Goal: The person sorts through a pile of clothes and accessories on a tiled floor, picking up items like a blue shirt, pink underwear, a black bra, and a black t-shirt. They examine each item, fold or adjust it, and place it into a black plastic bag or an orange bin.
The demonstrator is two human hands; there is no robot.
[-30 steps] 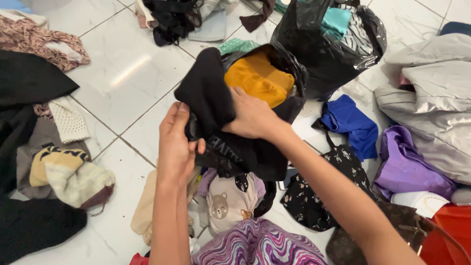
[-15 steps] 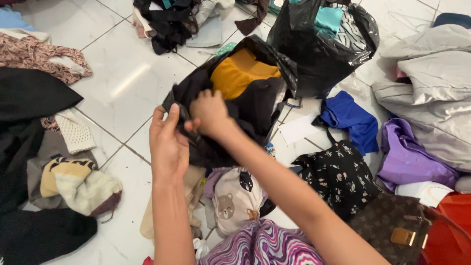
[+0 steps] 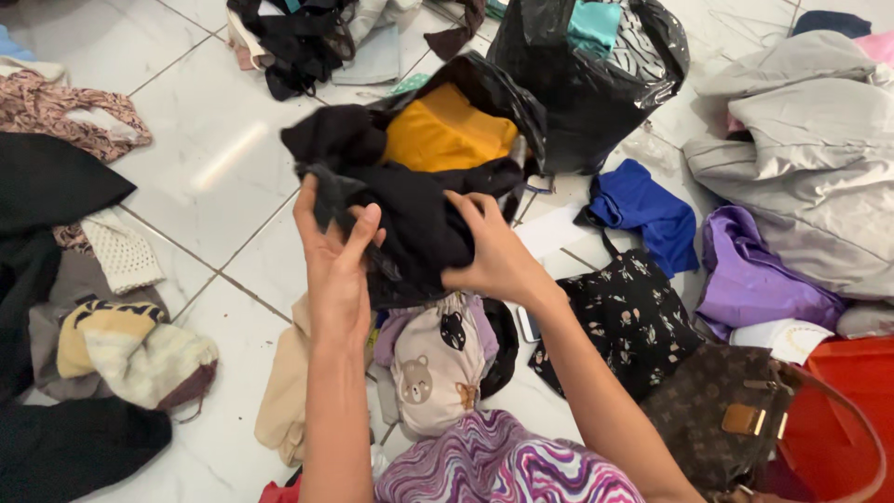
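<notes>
Both my hands grip a bunched black garment held above the floor. My left hand pinches its left edge, thumb over the cloth. My right hand clutches its right side. Just behind the garment stands an open black plastic bag with a mustard-yellow cloth showing inside. Below my hands lies a beige garment with a bear and cat print.
A second black bag full of clothes stands behind. Blue, purple and grey garments lie right, with a brown patterned handbag and a red bag. Black and knitted clothes pile left on white tiles.
My right hand has shifted from the garment's left part to its right side. The black garment is now spread a little wider between both hands, near the open bag.
</notes>
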